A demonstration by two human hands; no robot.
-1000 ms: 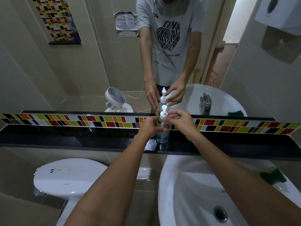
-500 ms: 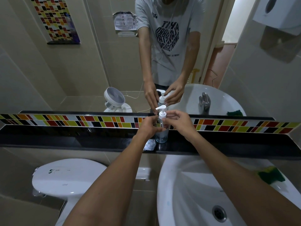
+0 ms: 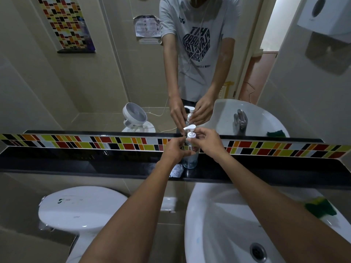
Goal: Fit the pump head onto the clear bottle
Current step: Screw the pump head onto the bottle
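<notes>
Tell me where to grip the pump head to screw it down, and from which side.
Grip the white collar of the pump head, under the spout, from the right. It is round and upright on the clear bottle; the spout juts left, and the left hand steadies that side.

A beige-tiled bathroom under dim, even light. A black shelf (image 3: 76,164) runs across the far wall, topped by a band of coloured mosaic tiles (image 3: 95,142) below a wide mirror (image 3: 95,82). Near left stands a white toilet (image 3: 79,209); near right, a white washbasin (image 3: 218,224) with a green sponge (image 3: 321,207) on its rim.
</notes>
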